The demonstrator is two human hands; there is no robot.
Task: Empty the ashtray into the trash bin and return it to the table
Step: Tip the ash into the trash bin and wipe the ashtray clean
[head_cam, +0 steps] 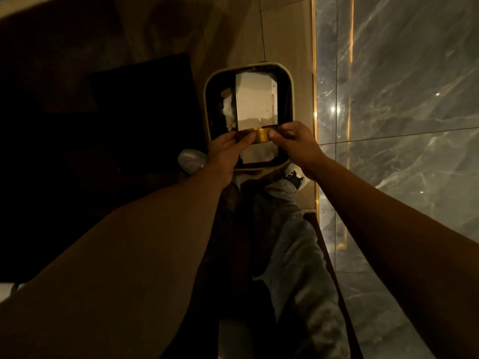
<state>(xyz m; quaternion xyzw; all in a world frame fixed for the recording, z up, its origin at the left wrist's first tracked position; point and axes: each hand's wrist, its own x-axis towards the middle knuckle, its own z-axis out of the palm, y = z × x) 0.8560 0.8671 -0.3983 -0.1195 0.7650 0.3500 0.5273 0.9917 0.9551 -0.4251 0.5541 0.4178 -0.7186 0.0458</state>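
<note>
**Ashtray over the bin, dumping step in hand**

Both hands are clamped on the ashtray, a gold-toned piece: left hand pinches its left edge, right hand its right edge. It is held directly above the near side of the open trash bin, which stands on the floor beside a glossy marble wall. The ashtray looks tipped on edge toward the bin, though the light is dim. Bin holds pale paper or card; dark specks on it may be ash, cannot confirm. Judgement: carry to bin done, emptying underway or about finished. Left: bring it upright and return it to the tabletop, which is not clearly in view.
</note>
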